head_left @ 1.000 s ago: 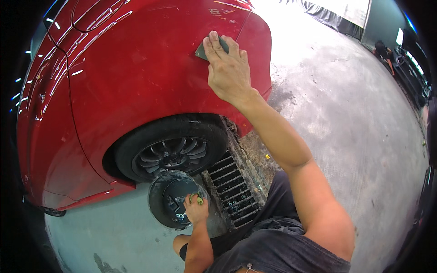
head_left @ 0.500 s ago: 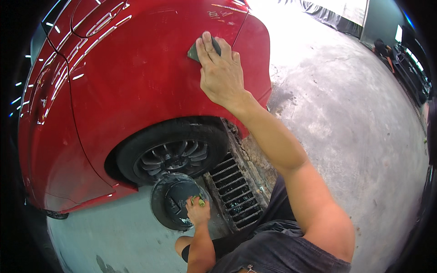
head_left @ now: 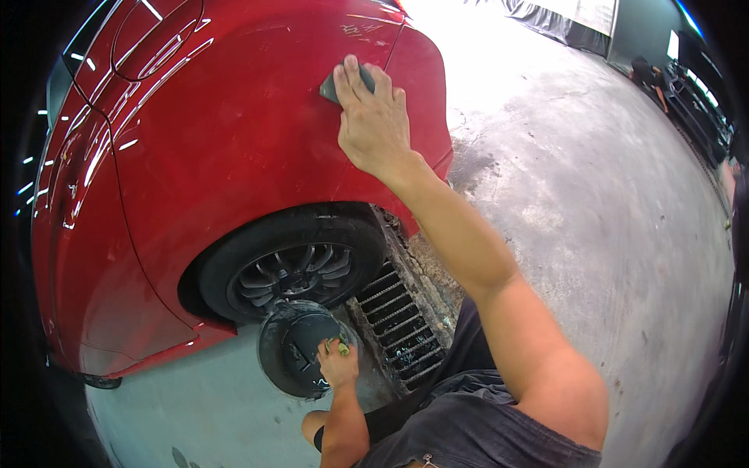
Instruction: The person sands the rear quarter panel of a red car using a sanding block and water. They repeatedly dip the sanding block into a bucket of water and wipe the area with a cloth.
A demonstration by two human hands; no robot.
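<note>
My right hand is pressed to the red car's rear fender, its fingers flat together over a dark grey-green piece of sandpaper against the paint. Only the sandpaper's edges show around the fingers. Lower down, my left hand is closed around a crumpled yellow-green cloth. That hand is over the right side of a dark round bucket, which stands on the floor beside the wheel. The bucket holds dark liquid with light glints; what the left palm covers is hidden.
The car's black tyre and spoked wheel are just behind the bucket. A metal drain grate runs along the floor to its right. Pale marks show high on the fender. Dark car parts lie at the far right.
The view has shifted a little, so the car sits further left. My right hand with the sandpaper has moved slightly rightward along the fender. The left hand stays at the bucket.
</note>
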